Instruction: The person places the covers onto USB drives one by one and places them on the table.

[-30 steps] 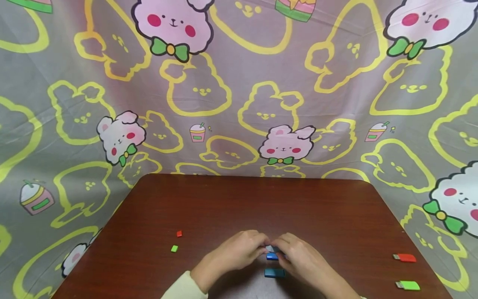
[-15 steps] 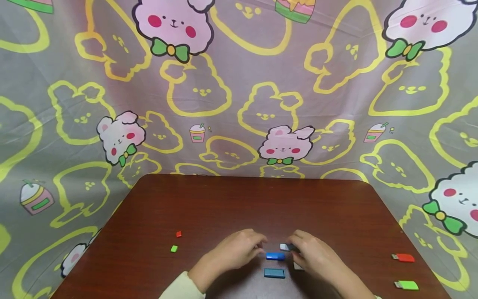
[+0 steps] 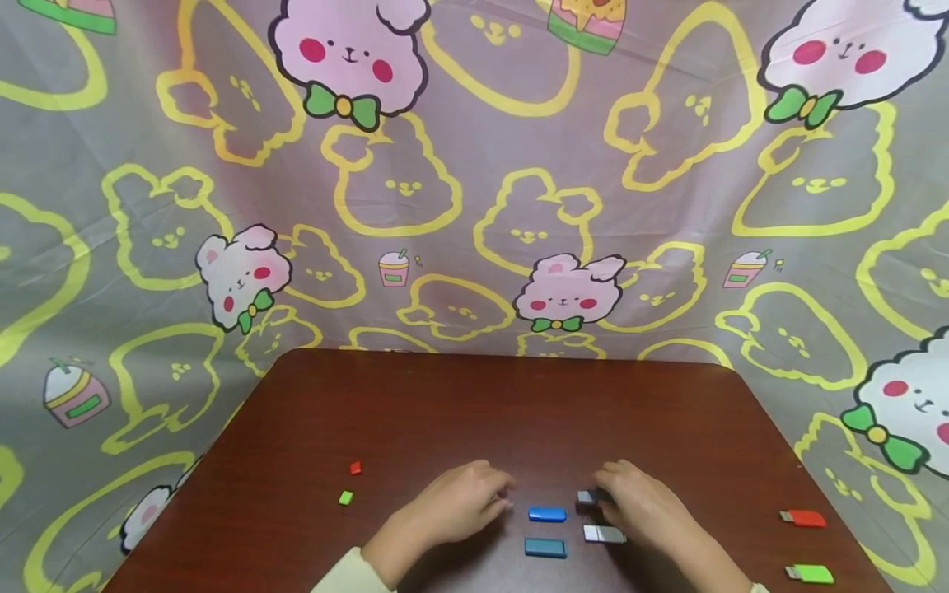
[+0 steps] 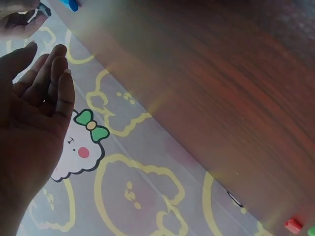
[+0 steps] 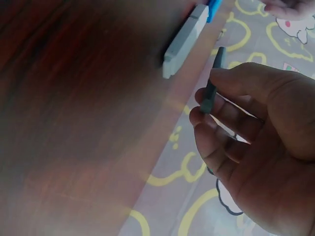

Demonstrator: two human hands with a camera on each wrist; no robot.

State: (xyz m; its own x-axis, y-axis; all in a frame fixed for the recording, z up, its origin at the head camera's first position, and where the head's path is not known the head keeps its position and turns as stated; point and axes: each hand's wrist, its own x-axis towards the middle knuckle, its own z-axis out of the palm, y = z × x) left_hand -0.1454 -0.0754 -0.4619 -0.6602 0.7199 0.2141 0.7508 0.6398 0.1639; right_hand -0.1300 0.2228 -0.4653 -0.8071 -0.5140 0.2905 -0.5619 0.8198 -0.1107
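Observation:
My right hand pinches a small grey USB stick between thumb and fingertips; in the head view the grey stick's light end sticks out to the left. My left hand holds nothing, its fingers loosely bent, left of a blue stick-shaped piece. Nearer the front lies a similar teal piece. A white and silver USB stick lies to the right of the teal piece, beside my right hand. In the left wrist view, my left palm shows with nothing in it.
On the left of the brown table lie a small red cap and a small green cap. Near the right edge lie a red USB stick and a green USB stick. A patterned cloth hangs behind the table.
My hands were together over the blue piece and have moved apart. The right hand has carried the grey stick to the right; the left has drawn back leftward. The white stick now shows fully.

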